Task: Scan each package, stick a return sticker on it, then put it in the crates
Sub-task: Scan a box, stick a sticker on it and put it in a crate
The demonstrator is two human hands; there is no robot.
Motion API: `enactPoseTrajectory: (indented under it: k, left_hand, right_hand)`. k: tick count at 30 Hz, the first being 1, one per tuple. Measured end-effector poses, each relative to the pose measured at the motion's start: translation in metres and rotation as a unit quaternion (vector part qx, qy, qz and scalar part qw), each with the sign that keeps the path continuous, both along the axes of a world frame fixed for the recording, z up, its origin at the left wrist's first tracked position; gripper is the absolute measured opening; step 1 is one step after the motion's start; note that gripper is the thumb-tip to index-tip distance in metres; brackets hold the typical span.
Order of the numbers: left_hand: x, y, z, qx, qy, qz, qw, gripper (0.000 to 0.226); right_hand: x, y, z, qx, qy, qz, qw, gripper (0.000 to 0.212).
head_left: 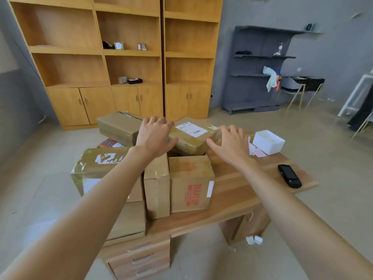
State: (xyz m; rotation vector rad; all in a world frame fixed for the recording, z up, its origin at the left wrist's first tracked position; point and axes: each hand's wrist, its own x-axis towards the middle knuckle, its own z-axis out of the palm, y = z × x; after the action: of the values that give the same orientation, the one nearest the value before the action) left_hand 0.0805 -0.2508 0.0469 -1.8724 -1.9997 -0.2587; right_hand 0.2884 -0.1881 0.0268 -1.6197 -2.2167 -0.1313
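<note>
The left hand (154,136) and the right hand (232,143) are reaching forward to one taped package (191,138), one at each end of it; the fingers are spread and only lightly bent, not clenched, and I cannot tell if they are already touching the cardboard. This package is lying tilted on top of the other boxes at the far side of the wooden desk (232,199), and it is carrying a white shipping label (190,128) with a barcode, too small to read. In front of it a box (191,182) is standing with the red word "MAKEUP" printed on its side and a small white sticker beside that. I am counting about six cardboard packages in the pile, but some are partly hidden, so the number is not sure. At the left a wide box (96,168) is showing a torn white label under shiny tape. Behind it a red printed item (110,142) is peeking out, its letters unreadable. On the desk at the right one black handheld scanner (289,175) is lying, and one white container (268,141) is standing near some paper slips (256,151).
</note>
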Motion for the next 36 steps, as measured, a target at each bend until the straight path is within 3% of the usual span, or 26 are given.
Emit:
enactPoseTrajectory:
  k: [14, 26, 31, 36]
  left_hand:
    - [0.021, 0.162, -0.024, -0.003, -0.043, 0.013, 0.999, 0.053]
    - [0.007, 0.237, -0.083, -0.064, -0.085, 0.159, 0.981, 0.059]
    - [0.011, 0.261, -0.105, -0.075, -0.19, 0.276, 0.939, 0.064]
    - [0.016, 0.276, -0.12, -0.043, -0.343, 0.391, 0.853, 0.077]
  right_hand:
    - [0.009, 0.173, -0.019, -0.001, -0.034, 0.045, 0.998, 0.058]
    - [-0.013, 0.306, -0.069, -0.055, -0.066, 0.143, 0.986, 0.059]
    - [-0.024, 0.37, -0.086, -0.084, -0.116, 0.211, 0.967, 0.064]
    - [-0.04, 0.415, -0.099, -0.124, -0.119, 0.26, 0.95, 0.068]
